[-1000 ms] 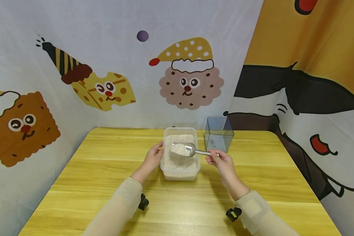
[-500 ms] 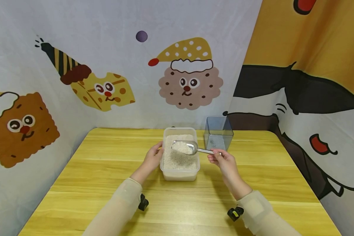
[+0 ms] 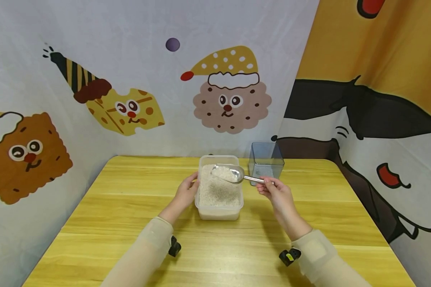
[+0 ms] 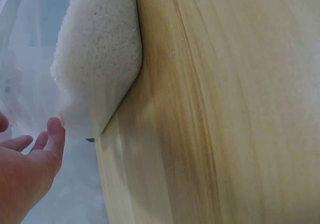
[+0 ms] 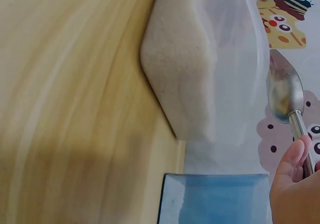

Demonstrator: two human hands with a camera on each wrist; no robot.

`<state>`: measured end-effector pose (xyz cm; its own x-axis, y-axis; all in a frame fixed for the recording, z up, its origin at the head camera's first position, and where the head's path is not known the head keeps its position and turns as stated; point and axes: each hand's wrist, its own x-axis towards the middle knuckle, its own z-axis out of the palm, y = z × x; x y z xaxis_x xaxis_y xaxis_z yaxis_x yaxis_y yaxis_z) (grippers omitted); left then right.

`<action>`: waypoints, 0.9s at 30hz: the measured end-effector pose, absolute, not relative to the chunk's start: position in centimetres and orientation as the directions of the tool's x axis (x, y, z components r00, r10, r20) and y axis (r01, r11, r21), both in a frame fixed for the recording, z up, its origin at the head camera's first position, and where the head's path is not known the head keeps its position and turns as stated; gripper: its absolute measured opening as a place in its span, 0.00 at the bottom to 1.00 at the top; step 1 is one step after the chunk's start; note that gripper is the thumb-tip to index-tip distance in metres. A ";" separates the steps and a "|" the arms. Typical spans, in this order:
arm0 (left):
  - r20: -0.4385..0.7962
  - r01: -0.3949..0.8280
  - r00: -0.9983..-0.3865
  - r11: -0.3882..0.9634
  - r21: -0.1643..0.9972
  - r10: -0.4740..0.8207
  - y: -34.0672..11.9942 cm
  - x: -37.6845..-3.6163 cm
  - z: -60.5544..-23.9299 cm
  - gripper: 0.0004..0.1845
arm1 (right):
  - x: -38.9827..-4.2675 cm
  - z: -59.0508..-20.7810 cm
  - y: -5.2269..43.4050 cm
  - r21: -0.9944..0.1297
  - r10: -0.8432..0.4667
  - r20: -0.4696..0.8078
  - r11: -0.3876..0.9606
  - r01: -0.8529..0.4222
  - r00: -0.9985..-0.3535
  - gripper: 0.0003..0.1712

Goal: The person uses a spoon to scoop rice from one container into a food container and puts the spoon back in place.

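Observation:
A clear plastic tub point(image 3: 219, 213) full of white rice sits mid-table. My left hand point(image 3: 186, 191) rests against the tub's left wall with fingers straight; its fingertips point(image 4: 50, 134) show beside the rice-filled tub point(image 4: 95, 59). My right hand point(image 3: 278, 193) pinches the handle of a metal scoop point(image 3: 230, 173) loaded with rice, held above the tub's far right corner. The scoop's underside point(image 5: 285, 91) shows above the tub point(image 5: 200, 69). A clear blue-tinted square container point(image 3: 266, 162) stands just right of the tub, behind the scoop's handle.
The yellow wooden table point(image 3: 129, 207) is enclosed by cartoon-printed curtains at the back and both sides. The blue container point(image 5: 215, 199) stands close against the tub's side.
My right hand has lifted the loaded scoop up and slightly right, toward the blue container. The left hand has stayed on the tub.

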<state>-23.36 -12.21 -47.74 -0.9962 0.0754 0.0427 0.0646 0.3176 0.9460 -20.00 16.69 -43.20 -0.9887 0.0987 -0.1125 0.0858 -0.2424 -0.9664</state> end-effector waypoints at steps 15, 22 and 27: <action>0.026 0.050 -0.996 0.306 0.951 0.080 -12.1 -23.3 -47.5 0.24 | -20.5 -41.3 19.6 -0.947 0.089 -0.072 -0.319 0.040 -0.993 0.11; 0.019 0.040 -0.997 0.305 0.952 0.070 -12.1 -23.3 -47.5 0.24 | -20.8 -40.7 21.3 -0.931 0.113 -0.021 -0.363 -0.022 -0.993 0.11; 0.039 0.061 -0.996 0.317 0.946 0.074 -12.1 -23.2 -47.4 0.23 | -20.8 -40.5 22.5 -0.919 0.153 0.003 -0.388 -0.063 -0.988 0.09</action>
<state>-23.18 -12.10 -47.45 -0.9965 0.0743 0.0391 0.0608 0.3171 0.9464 -20.84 22.51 -40.49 -0.9882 0.1531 0.0031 -0.0630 -0.3882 -0.9194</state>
